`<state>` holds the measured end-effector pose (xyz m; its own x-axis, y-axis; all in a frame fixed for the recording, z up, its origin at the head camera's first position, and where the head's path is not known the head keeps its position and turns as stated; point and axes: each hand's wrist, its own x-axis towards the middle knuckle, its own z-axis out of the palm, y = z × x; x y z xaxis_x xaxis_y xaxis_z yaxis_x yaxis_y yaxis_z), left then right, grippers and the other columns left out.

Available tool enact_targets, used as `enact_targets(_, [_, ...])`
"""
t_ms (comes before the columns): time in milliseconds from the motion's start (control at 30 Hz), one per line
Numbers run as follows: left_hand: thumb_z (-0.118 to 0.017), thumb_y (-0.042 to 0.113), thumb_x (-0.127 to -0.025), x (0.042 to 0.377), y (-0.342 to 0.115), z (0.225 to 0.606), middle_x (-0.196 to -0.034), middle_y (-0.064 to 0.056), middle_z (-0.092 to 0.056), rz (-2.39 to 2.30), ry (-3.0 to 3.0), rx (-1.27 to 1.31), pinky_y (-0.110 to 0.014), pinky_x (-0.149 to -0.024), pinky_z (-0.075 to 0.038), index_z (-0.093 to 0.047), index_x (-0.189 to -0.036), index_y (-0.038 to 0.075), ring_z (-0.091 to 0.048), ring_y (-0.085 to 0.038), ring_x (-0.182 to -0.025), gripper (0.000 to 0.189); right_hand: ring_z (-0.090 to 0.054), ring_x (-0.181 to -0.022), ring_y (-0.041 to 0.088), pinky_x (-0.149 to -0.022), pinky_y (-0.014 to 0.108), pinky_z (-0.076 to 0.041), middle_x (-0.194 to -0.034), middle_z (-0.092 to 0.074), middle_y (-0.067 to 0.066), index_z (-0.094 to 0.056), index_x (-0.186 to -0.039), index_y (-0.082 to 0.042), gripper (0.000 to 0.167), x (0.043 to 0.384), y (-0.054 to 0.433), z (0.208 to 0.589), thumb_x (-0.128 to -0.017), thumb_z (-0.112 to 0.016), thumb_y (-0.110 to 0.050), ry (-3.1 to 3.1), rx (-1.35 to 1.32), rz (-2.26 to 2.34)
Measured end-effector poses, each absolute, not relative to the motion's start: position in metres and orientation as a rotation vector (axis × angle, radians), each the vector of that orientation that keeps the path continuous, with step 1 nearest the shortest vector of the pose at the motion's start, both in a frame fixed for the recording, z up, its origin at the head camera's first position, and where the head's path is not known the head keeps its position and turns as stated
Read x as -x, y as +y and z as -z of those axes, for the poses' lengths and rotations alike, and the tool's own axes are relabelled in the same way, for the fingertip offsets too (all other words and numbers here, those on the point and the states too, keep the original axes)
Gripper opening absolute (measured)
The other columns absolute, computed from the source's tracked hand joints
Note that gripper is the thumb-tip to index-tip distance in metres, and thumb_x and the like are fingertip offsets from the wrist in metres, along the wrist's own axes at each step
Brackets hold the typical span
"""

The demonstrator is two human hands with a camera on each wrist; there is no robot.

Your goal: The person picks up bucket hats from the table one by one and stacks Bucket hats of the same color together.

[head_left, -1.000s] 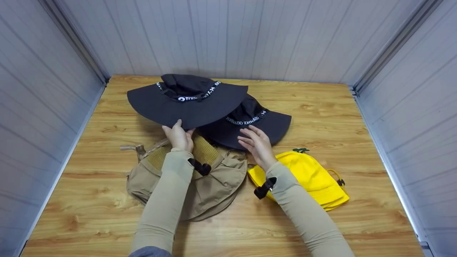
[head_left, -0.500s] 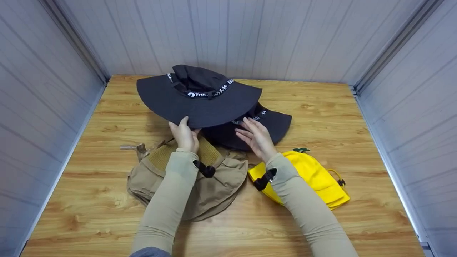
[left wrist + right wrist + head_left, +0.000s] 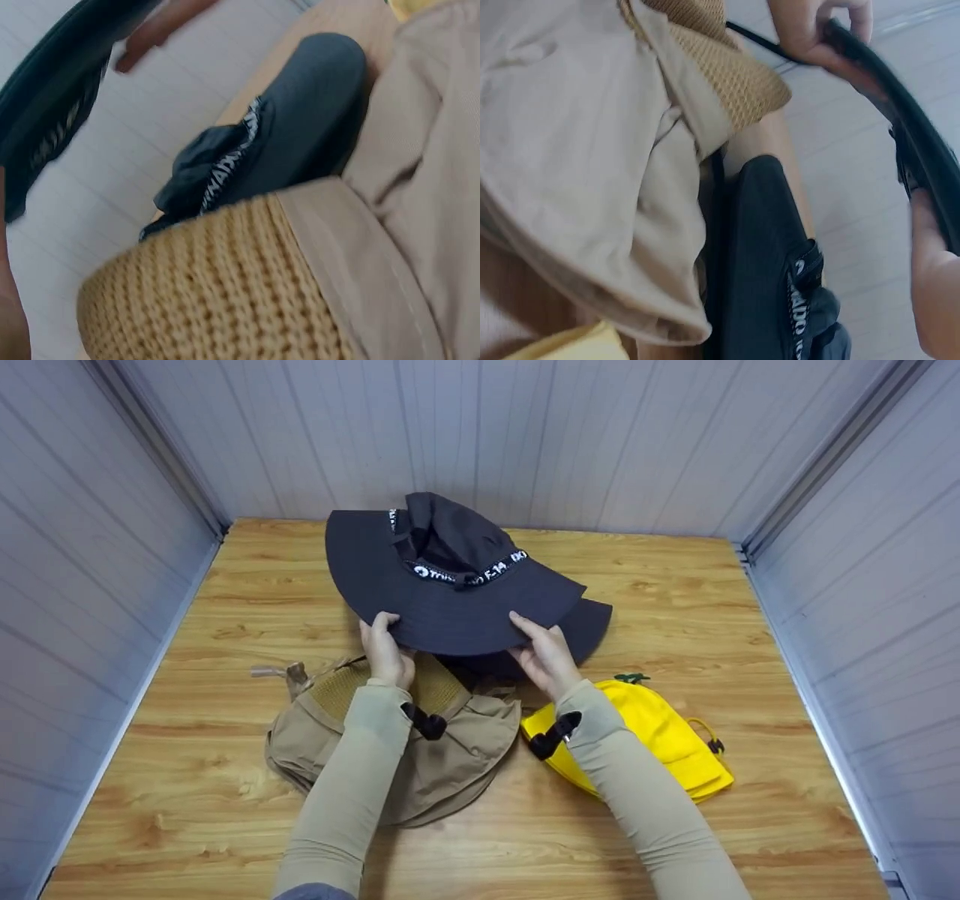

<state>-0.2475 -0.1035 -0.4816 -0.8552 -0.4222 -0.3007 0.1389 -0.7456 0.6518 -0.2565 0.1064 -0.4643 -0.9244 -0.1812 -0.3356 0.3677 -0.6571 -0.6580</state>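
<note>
A dark wide-brimmed hat (image 3: 465,619) with a white-lettered band is held up, tilted, between both hands. My left hand (image 3: 387,656) grips its near brim on the left, thumb on top and fingers beneath. On the brim's right side my right hand (image 3: 551,661) pinches it the same way. The right wrist view shows the held brim (image 3: 907,112) edge-on, with the left hand (image 3: 799,30) and right hand (image 3: 936,300) on it. A second dark hat (image 3: 591,631) lies beneath and behind, mostly hidden in the head view; its lettered band shows in the left wrist view.
Tan hats (image 3: 450,769) with a woven mesh part lie under the left forearm. Yellow hats (image 3: 645,724) with a cord and toggle lie by the right forearm. White panel walls (image 3: 480,442) enclose the wooden table (image 3: 187,780) at the back and sides.
The held dark hat has shifted right, over more of the second dark hat, and its right side has dipped. My right hand, open earlier, has taken hold of the brim.
</note>
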Motion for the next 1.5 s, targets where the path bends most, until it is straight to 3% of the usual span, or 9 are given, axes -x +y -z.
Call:
enact_targets(133, [-0.044, 0.009, -0.092, 0.25, -0.106, 0.481, -0.096, -0.002, -0.064, 2.624, -0.944, -0.6, -0.031, -0.072, -0.053, -0.051, -0.114, 0.016, -0.064, -0.016, -0.08, 0.024, -0.07, -0.092, 0.017, -0.084, 0.033, -0.058, -0.112, -0.062, 0.008, -0.042, -0.139, 0.0, 0.045, 0.254, 0.104, 0.46, -0.096, -0.052, 0.008, 1.136, -0.349, 2.616])
enact_targets(267, [-0.046, 0.025, -0.1, 0.252, -0.111, 0.48, -0.1, 0.0, -0.067, 2.639, -1.022, -0.609, -0.031, -0.08, -0.054, -0.055, -0.119, 0.014, -0.065, -0.015, -0.087, 0.023, -0.07, -0.09, 0.016, -0.082, 0.031, -0.058, -0.107, -0.065, 0.006, -0.049, -0.13, -0.001, 0.035, 0.253, 0.105, 0.459, -0.096, -0.052, 0.009, 1.18, -0.345, 2.63])
enact_targets(467, [-0.035, 0.05, -0.104, 0.252, -0.123, 0.478, -0.145, 0.0, -0.052, 2.701, -1.137, -0.597, -0.037, -0.109, -0.04, -0.042, -0.149, 0.021, -0.053, -0.017, -0.128, 0.055, -0.069, -0.088, 0.014, -0.08, 0.03, -0.058, -0.102, -0.066, 0.003, -0.053, -0.122, -0.005, 0.03, 0.252, 0.106, 0.46, -0.095, -0.054, 0.008, 1.198, -0.367, 2.683])
enact_targets(567, [-0.03, 0.055, -0.104, 0.252, -0.127, 0.479, -0.153, 0.0, -0.045, 2.697, -1.19, -0.592, -0.04, -0.114, -0.037, -0.036, -0.154, 0.024, -0.048, -0.019, -0.136, 0.059, -0.069, -0.086, 0.014, -0.077, 0.031, -0.059, -0.1, -0.067, 0.003, -0.052, -0.122, -0.005, 0.031, 0.252, 0.106, 0.46, -0.095, -0.055, 0.009, 1.191, -0.392, 2.716])
enact_targets(700, [-0.028, 0.055, -0.105, 0.252, -0.13, 0.482, -0.139, -0.001, -0.058, 2.633, -1.253, -0.598, -0.037, -0.109, -0.042, -0.043, -0.15, 0.021, -0.057, -0.018, -0.122, 0.059, -0.07, -0.085, 0.014, -0.077, 0.032, -0.059, -0.098, -0.067, 0.003, -0.051, -0.123, -0.006, 0.033, 0.252, 0.107, 0.461, -0.094, -0.055, 0.009, 1.176, -0.434, 2.741])
enact_targets(967, [-0.029, 0.053, -0.105, 0.251, -0.138, 0.49, -0.078, 0.008, -0.073, 2.491, -1.349, -0.66, -0.029, -0.087, -0.048, -0.06, -0.117, 0.008, -0.064, -0.012, -0.08, 0.056, -0.069, -0.086, 0.013, -0.08, 0.03, -0.059, -0.098, -0.067, 0.003, -0.049, -0.12, -0.01, 0.033, 0.254, 0.117, 0.461, -0.094, -0.055, 0.01, 1.08, -0.511, 2.805])
enact_targets(1067, [-0.03, 0.052, -0.106, 0.252, -0.143, 0.494, -0.081, 0.004, -0.076, 2.46, -1.358, -0.682, -0.033, -0.094, -0.048, -0.058, -0.121, 0.005, -0.068, -0.016, -0.086, 0.058, -0.068, -0.087, 0.013, -0.08, 0.029, -0.058, -0.099, -0.067, 0.002, -0.049, -0.122, -0.01, 0.034, 0.255, 0.121, 0.461, -0.095, -0.054, 0.01, 1.053, -0.542, 2.825])
enact_targets(1300, [-0.029, 0.051, -0.106, 0.248, -0.151, 0.501, -0.108, -0.01, -0.075, 2.365, -1.477, -0.698, -0.041, -0.108, -0.041, -0.057, -0.124, 0.007, -0.067, -0.012, -0.089, 0.056, -0.063, -0.097, 0.012, -0.084, 0.026, -0.056, -0.115, -0.055, 0.002, -0.021, -0.148, -0.015, 0.068, 0.257, 0.13, 0.46, -0.094, -0.055, 0.01, 1.003, -0.639, 2.821])
enact_targets(1500, [-0.029, 0.049, -0.106, 0.249, -0.155, 0.504, -0.109, -0.006, -0.075, 2.327, -1.536, -0.723, -0.034, -0.101, -0.047, -0.055, -0.134, 0.003, -0.067, -0.011, -0.092, 0.059, -0.067, -0.093, 0.014, -0.081, 0.029, -0.059, -0.112, -0.061, 0.003, -0.046, -0.13, -0.013, 0.043, 0.258, 0.137, 0.456, -0.095, -0.051, 0.011, 0.884, -0.609, 2.879])
